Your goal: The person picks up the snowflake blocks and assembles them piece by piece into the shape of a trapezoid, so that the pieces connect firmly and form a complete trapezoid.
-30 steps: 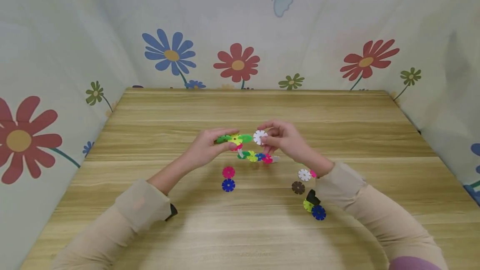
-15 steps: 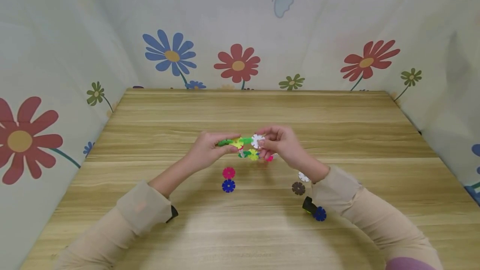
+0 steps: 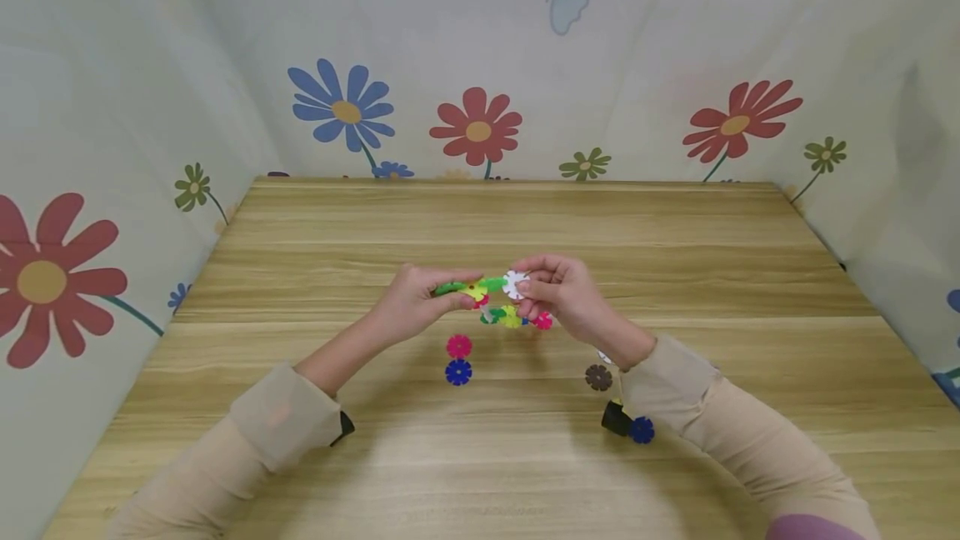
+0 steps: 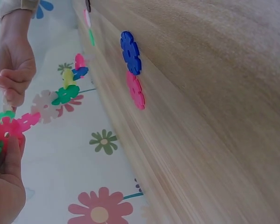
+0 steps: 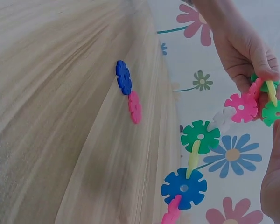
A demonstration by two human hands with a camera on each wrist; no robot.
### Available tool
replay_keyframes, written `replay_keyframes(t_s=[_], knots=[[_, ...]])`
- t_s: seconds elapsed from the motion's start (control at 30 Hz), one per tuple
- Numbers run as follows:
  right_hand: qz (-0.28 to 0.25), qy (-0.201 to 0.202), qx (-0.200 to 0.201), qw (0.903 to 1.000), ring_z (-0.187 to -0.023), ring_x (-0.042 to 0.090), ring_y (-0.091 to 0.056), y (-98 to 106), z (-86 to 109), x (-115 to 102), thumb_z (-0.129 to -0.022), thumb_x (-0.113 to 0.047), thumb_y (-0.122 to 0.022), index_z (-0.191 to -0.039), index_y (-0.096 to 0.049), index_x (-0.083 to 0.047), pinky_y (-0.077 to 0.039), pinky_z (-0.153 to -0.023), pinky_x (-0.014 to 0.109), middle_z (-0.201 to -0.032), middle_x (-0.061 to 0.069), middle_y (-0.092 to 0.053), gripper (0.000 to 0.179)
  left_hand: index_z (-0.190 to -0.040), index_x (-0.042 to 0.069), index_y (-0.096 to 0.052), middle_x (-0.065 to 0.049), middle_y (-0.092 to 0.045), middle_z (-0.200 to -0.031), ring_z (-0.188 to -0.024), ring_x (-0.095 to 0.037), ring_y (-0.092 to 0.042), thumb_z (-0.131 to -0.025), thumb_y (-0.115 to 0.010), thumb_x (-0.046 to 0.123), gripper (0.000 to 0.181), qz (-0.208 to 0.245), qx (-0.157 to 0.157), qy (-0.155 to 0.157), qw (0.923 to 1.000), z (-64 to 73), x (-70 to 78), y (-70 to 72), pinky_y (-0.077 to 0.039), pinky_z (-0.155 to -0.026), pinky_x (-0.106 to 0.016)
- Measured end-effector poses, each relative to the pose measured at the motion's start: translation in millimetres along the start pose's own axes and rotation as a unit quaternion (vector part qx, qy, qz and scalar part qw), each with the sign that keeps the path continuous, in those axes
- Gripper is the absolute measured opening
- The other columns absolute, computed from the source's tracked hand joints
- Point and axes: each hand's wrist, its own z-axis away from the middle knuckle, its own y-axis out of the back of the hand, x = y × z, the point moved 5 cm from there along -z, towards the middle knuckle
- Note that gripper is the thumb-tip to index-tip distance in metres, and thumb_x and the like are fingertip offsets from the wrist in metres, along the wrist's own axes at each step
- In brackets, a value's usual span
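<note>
Two grips: left hand [image 3: 408,305] pinches a disc chain [image 3: 511,317], right hand [image 3: 564,293] a white disc [image 3: 514,284]. Likely light, stiff plastic, best held edgewise; whether they interlock is unclear

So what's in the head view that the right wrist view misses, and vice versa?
Only head: the white disc pinched in the right hand, plus the brown disc, black object and another blue disc near the right sleeve.

Only right wrist: the chain's blue disc face-on with its centre hole; at most a sliver shows from the head.

Both: both hands, the left hand holding the chain of linked discs, loose pink disc and loose blue disc, wooden table, flowered backdrop.
</note>
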Motion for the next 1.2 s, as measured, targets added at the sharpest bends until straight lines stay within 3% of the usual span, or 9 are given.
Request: replay_keyframes(t_s=[0.3, 0.47, 0.53, 0.63, 0.87, 1.03, 1.2], knots=[[0.004, -0.006, 0.009, 0.9999, -0.049, 0.008, -0.057, -2, 1.4, 2, -0.085, 0.010, -0.046, -0.099, -0.052, 0.006, -0.048, -0.047, 0.016, -0.066, 0.002, -0.062, 0.017, -0.110, 0.005, -0.063, -0.010, -0.066, -0.101, -0.069, -0.013, -0.063, -0.080, -0.062, 0.021, 0.033, -0.022, -0.009, -0.008, 0.9997, 0.3, -0.5, -1.3, -0.045, -0.051, -0.016], [0.043, 0.003, 0.024, 0.9988, -0.050, 0.008, -0.058, -2, 1.8, -2, -0.084, 0.008, -0.048, -0.109, -0.047, 0.015, -0.049, -0.048, 0.017, -0.067, 0.001, -0.062, 0.025, -0.115, 0.011, -0.060, -0.006, -0.063, -0.111, -0.091, -0.016, -0.062, -0.084, -0.059, 0.022, 0.032, -0.028, -0.021, 0.009, 0.9994, 0.2, -2.8, -5.7, -0.051, -0.073, -0.024], [0.056, 0.007, 0.026, 0.9981, -0.051, 0.008, -0.058, -3, 2.9, -4, -0.084, 0.007, -0.050, -0.110, -0.046, 0.016, -0.050, -0.049, 0.018, -0.068, 0.001, -0.062, 0.028, -0.114, 0.012, -0.060, -0.005, -0.059, -0.117, -0.104, -0.017, -0.057, -0.085, -0.059, 0.022, 0.030, -0.028, -0.019, 0.014, 0.9993, -0.1, -2.5, -8.3, -0.048, -0.085, -0.031], [0.068, 0.009, 0.022, 0.9974, -0.051, 0.009, -0.059, -5, 5.1, -5, -0.084, 0.006, -0.051, -0.110, -0.047, 0.016, -0.050, -0.050, 0.018, -0.069, 0.002, -0.062, 0.028, -0.110, 0.011, -0.060, -0.004, -0.058, -0.117, -0.111, -0.019, -0.053, -0.085, -0.058, 0.020, 0.026, -0.025, -0.009, 0.017, 0.9995, -1.4, -1.3, -12.4, -0.044, -0.092, -0.037], [0.076, 0.002, 0.014, 0.9970, -0.051, 0.009, -0.059, -8, 8.3, -5, -0.084, 0.006, -0.051, -0.110, -0.048, 0.014, -0.049, -0.048, 0.017, -0.067, 0.002, -0.061, 0.027, -0.095, 0.010, -0.065, -0.003, -0.065, -0.100, -0.094, -0.014, -0.060, -0.084, -0.060, 0.016, 0.013, -0.041, 0.040, 0.018, 0.9982, -2.4, 3.9, -15.1, -0.050, -0.078, -0.027], [0.052, 0.006, 0.001, 0.9986, -0.051, 0.009, -0.059, -11, 9.8, -4, -0.083, 0.009, -0.050, -0.108, -0.047, 0.013, -0.049, -0.048, 0.016, -0.068, 0.002, -0.061, 0.025, -0.084, 0.007, -0.067, -0.004, -0.067, -0.091, -0.084, -0.014, -0.062, -0.080, -0.064, 0.011, 0.007, -0.026, 0.079, -0.020, 0.9964, -0.3, 12.1, -12.8, -0.051, -0.070, -0.022], [0.032, 0.019, -0.001, 0.9993, -0.050, 0.009, -0.059, -12, 11.2, -3, -0.083, 0.010, -0.050, -0.102, -0.051, 0.009, -0.048, -0.047, 0.016, -0.068, 0.001, -0.063, 0.019, -0.081, 0.004, -0.068, -0.008, -0.068, -0.087, -0.079, -0.016, -0.063, -0.078, -0.066, 0.006, 0.005, -0.009, 0.092, -0.038, 0.9950, -0.8, 15.0, -13.1, -0.051, -0.066, -0.020]])
